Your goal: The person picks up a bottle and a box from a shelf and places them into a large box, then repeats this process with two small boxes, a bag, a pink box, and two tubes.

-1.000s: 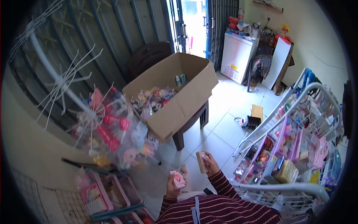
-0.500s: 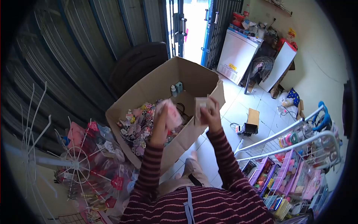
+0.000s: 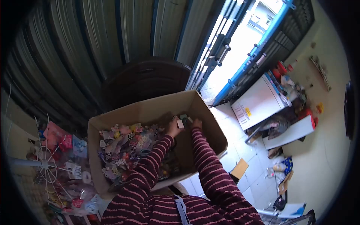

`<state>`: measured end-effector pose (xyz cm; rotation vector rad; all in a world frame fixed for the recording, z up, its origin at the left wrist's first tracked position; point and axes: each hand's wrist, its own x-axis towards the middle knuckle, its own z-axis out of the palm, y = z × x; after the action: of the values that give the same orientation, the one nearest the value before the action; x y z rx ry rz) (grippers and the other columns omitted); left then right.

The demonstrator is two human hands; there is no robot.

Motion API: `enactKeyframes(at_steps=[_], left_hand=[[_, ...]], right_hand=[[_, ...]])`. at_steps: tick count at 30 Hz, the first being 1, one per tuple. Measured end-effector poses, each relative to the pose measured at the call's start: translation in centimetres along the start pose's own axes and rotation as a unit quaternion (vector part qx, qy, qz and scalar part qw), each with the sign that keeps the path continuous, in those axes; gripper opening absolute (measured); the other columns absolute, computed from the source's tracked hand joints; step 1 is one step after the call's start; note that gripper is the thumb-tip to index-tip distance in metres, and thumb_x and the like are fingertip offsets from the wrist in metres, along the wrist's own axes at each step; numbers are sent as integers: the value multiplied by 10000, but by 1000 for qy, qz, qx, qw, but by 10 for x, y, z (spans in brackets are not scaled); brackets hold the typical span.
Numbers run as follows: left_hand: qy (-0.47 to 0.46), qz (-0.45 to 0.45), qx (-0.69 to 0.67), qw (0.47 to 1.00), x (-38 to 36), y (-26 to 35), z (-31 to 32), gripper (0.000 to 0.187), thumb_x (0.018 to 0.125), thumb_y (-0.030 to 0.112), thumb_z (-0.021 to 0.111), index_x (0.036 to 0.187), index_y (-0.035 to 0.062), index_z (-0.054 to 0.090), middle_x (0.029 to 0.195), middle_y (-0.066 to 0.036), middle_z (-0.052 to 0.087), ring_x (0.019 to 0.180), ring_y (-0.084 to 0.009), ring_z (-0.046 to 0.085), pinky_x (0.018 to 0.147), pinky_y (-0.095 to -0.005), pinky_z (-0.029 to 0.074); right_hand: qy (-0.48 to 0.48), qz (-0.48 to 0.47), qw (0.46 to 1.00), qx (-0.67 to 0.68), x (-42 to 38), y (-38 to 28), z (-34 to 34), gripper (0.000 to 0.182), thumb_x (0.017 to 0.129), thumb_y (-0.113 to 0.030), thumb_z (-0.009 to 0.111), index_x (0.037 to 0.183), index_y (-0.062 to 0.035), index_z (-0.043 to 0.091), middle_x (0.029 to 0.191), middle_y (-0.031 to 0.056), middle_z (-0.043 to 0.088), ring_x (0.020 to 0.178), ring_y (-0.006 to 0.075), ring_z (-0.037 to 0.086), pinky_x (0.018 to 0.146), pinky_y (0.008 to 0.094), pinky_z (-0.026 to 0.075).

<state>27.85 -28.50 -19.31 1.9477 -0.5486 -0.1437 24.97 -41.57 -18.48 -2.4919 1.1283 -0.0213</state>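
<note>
Both my hands reach down inside a large cardboard box [image 3: 133,107], toward its right half. In my left hand [image 3: 173,128] is a small pale pink box [image 3: 180,123], gripped at the fingertips. Close beside it, my right hand [image 3: 197,124] has its fingers closed around something small and light that I cannot make out. Just beyond the hands a small greenish box [image 3: 183,117] stands against the far wall of the carton. A heap of small colourful hair accessories or trinkets [image 3: 131,144] fills the carton's left half.
On the left stands a wire display rack [image 3: 47,164] hung with packaged goods. A dark plastic chair or table [image 3: 146,80] leans behind the carton. To the right are a white freezer [image 3: 258,101], a brown cardboard piece [image 3: 239,168] on the tiles, and an open metal gate [image 3: 221,52].
Both hands have gone down from above the carton into its right half. The pink item earlier in the left hand is no longer seen there. The view has turned and tilted.
</note>
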Motion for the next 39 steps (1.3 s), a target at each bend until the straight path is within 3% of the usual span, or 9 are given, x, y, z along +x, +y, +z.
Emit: enactKeyframes(at_steps=[9, 14, 21, 23, 24, 26, 30, 36, 39], left_hand=[[135, 44, 97, 985, 10, -67, 100, 357, 621, 12, 565, 940, 50, 410, 944, -235, 438, 782, -387, 493, 696, -403, 415], [-25, -114, 110, 987, 17, -60, 110, 266, 765, 36, 360, 1030, 54, 369, 952, -279, 404, 738, -418, 499, 623, -430, 434], [-45, -175, 1, 984, 4, -49, 88, 346, 742, 39, 402, 1083, 31, 344, 871, -255, 500, 760, -378, 521, 633, -422, 445], [-147, 83, 127, 977, 0, -35, 51, 369, 695, 122, 492, 1032, -8, 420, 855, -230, 532, 775, -354, 530, 675, -413, 436], [-140, 78, 134, 978, 6, -27, 31, 369, 695, 122, 492, 1032, -8, 420, 855, -230, 532, 775, -354, 530, 675, -413, 436], [-389, -45, 204, 897, 13, -14, -5, 492, 624, 285, 594, 989, -18, 463, 815, -214, 552, 821, -326, 524, 719, -387, 417], [-326, 19, 86, 941, -39, 81, -120, 405, 673, 333, 561, 875, -14, 511, 779, -173, 565, 748, -279, 547, 660, -336, 429], [-315, 25, -21, 948, -193, 174, -253, 370, 741, 321, 531, 898, -11, 478, 749, -126, 546, 692, -214, 540, 624, -303, 423], [-297, 69, -47, 951, -296, 190, -294, 329, 754, 270, 529, 919, -10, 478, 797, -120, 535, 718, -203, 529, 639, -293, 419]], right_hand=[[-58, -21, 996, -63, 41, 41, 87, 234, 688, -242, 564, 719, -10, 581, 757, 203, 563, 729, 311, 567, 635, 379, 469], [-83, -73, 989, -100, 48, 54, 113, 212, 737, -201, 474, 751, -20, 584, 781, 182, 567, 725, 298, 572, 647, 375, 467], [-101, -216, 948, -212, 52, 21, 56, 318, 736, -334, 474, 854, -54, 567, 811, 157, 574, 781, 309, 558, 644, 375, 469], [-32, -299, 918, -258, 75, 25, 66, 307, 719, -334, 500, 818, -59, 592, 813, 146, 578, 791, 301, 556, 648, 370, 467], [-24, -292, 920, -260, 86, 14, 59, 294, 713, -326, 512, 784, -57, 607, 816, 142, 579, 794, 291, 557, 647, 368, 465], [-199, -346, 873, -279, 87, -22, -1, 305, 701, -324, 541, 799, -41, 604, 808, 140, 582, 735, 287, 569, 621, 363, 466], [-380, -252, 888, 57, -29, -82, -141, 256, 768, -226, 498, 745, 18, 570, 730, 114, 583, 598, 178, 585, 596, 270, 486], [-661, -465, 539, 238, -197, -97, -188, 243, 816, -135, 417, 885, 74, 520, 853, 153, 562, 731, 202, 572, 637, 288, 479], [-759, -579, 102, 281, -285, -134, -126, 269, 800, -161, 456, 901, 81, 517, 866, 169, 559, 788, 267, 555, 687, 347, 437]])
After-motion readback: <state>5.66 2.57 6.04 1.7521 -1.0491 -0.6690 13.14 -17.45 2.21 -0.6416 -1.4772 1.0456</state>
